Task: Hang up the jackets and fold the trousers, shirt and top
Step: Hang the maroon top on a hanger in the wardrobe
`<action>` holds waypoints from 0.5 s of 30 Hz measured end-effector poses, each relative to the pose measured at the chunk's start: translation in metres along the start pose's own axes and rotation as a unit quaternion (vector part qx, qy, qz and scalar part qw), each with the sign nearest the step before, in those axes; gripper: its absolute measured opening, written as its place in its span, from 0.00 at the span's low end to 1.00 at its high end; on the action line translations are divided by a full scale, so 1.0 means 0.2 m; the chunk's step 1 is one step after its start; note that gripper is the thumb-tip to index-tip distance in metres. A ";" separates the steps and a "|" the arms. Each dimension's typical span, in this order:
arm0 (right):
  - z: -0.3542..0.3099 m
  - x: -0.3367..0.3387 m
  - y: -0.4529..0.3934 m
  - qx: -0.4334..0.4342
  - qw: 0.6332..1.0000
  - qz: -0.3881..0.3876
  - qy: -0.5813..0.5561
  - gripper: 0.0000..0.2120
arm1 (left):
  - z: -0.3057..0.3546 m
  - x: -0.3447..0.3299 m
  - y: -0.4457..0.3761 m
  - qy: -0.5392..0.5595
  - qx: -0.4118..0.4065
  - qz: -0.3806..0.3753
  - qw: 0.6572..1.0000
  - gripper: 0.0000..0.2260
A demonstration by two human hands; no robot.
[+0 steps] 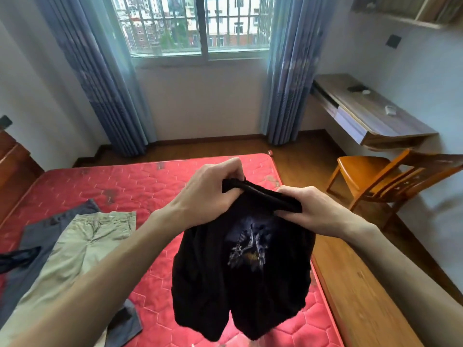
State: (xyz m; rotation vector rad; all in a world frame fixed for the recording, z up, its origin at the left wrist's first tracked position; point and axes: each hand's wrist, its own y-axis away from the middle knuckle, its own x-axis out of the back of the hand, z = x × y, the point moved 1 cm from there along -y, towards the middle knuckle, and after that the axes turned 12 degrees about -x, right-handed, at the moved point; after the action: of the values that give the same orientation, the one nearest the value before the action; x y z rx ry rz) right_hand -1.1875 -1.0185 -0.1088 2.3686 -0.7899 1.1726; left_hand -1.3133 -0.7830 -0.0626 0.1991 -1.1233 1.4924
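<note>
Head view: we are holding a black cotton top with a pale printed graphic (246,256) in the air above the red quilted mattress (150,186). Our left hand (210,194) is pinching the far-left end of the top's upper edge, fingers curled round the fabric; our right hand (304,209) is gripping the near-right end the same way. The held edge is running diagonally between the two hands, and the body of the garment is hanging straight down below the fingers, bunched rather than flat. Both hands are equally close to it. Khaki cotton trousers (82,244) are lying on grey trousers (37,236) to the left, well apart from the top. We judge that the top needs spreading flat on the mattress before folding
</note>
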 end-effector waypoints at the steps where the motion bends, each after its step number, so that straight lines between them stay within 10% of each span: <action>1: 0.01 -0.03 -0.02 -0.011 0.997 0.057 0.050 0.11 | 0.01 -0.01 0.00 -0.054 -0.019 0.021 0.998 0.11; 8: -0.04 -0.17 -0.15 -0.119 0.960 0.195 0.164 0.12 | -0.04 -0.07 0.06 -0.312 -0.029 0.120 0.942 0.10; 15: -0.35 0.09 -0.20 -0.008 0.927 0.359 0.106 0.29 | -0.32 0.06 0.30 -0.352 -0.052 0.122 0.926 0.06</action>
State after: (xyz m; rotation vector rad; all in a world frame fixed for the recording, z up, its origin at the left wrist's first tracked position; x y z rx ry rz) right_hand -1.1942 -0.9548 -0.0565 1.9180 -1.6526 1.6374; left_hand -1.3367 -0.7193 -0.1189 0.5704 -1.8528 1.6192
